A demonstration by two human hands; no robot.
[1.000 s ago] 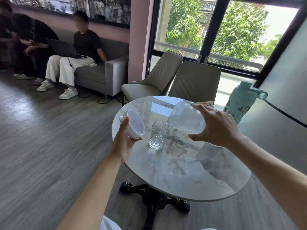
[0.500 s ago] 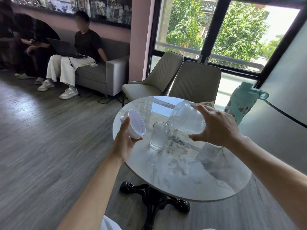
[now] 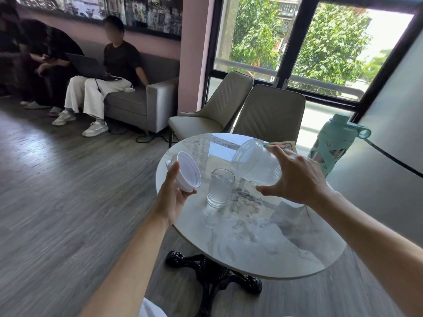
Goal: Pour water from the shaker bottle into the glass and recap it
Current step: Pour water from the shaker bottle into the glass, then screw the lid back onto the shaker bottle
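Note:
A clear glass (image 3: 220, 188) stands on the round marble table (image 3: 263, 243), mostly full of water. My right hand (image 3: 295, 177) grips the translucent shaker bottle (image 3: 255, 164), tipped on its side with its open mouth just above and right of the glass rim. Left of the glass, my left hand (image 3: 175, 197) holds the white cap (image 3: 187, 171), its hollow inside facing me, off the table's left edge.
A teal water bottle (image 3: 334, 143) stands at the far right beside the table. A printed card (image 3: 282, 145) lies at the table's far edge. Two beige chairs (image 3: 270, 113) sit behind the table. People sit on a grey sofa (image 3: 142, 104) at the far left.
The water level in the glass has risen. The bottle stays tipped over the glass and both hands have hardly moved.

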